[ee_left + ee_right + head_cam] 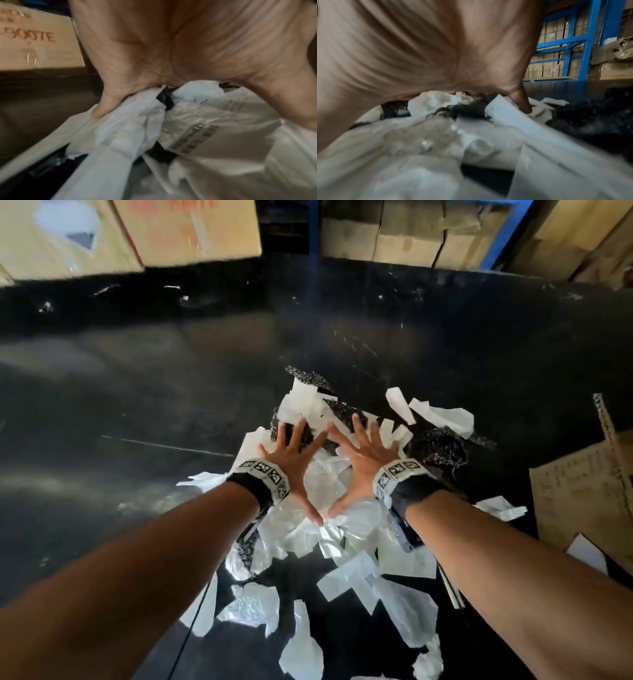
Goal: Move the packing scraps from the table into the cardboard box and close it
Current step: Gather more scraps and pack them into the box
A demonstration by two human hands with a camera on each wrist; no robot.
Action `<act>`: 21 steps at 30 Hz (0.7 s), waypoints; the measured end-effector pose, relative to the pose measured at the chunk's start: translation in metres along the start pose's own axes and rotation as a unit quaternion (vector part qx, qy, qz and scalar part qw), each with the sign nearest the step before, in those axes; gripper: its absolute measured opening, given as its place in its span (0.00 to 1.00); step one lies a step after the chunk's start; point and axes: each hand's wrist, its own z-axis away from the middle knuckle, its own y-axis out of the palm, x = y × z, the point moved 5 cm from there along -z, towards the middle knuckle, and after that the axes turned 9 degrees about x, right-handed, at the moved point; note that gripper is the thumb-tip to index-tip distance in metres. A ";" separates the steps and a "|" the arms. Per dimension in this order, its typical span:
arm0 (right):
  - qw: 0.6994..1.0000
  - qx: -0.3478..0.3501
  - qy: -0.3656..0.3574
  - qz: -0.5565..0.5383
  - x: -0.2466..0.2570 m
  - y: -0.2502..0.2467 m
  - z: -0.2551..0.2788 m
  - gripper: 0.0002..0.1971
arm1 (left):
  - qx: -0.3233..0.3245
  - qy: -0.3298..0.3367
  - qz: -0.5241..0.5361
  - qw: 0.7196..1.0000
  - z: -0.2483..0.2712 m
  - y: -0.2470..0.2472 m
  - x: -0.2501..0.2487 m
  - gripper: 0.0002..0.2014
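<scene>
A heap of packing scraps (329, 491) lies on the black table (137, 392): white paper and plastic pieces mixed with black bubble wrap (438, 446). Both my hands lie flat on the heap with fingers spread, palms down, thumbs almost touching. The left hand (294, 460) presses the left part, the right hand (364, 460) the right part. In the left wrist view a fingertip (99, 111) rests on a white scrap (130, 121) beside a barcode-printed sheet (202, 134). In the right wrist view a finger (523, 105) touches white paper (508, 115) next to black wrap (590, 119). A cardboard box flap (582, 491) shows at the right edge.
More white scraps (349, 580) trail toward the table's near edge. Stacked cardboard boxes (191, 231) stand along the far side, one with red lettering (34, 40). A blue metal rack (585, 40) with boxes stands behind the table at the right.
</scene>
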 end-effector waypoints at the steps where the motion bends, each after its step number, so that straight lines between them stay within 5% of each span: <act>1: 1.000 0.021 0.009 0.011 0.000 0.008 -0.006 0.87 | 0.016 -0.010 -0.010 1.000 -0.005 0.006 0.000 0.85; 7: 0.999 0.005 0.025 0.037 0.000 0.029 -0.006 0.82 | -0.048 -0.041 -0.025 0.998 -0.005 0.036 -0.004 0.76; 12: 0.998 -0.051 0.017 0.041 0.006 0.036 0.005 0.63 | -0.139 -0.052 -0.008 0.989 0.010 0.049 -0.020 0.58; 21: 0.980 -0.182 0.032 0.078 0.015 0.053 0.007 0.38 | -0.203 -0.059 -0.055 0.976 0.027 0.061 -0.038 0.45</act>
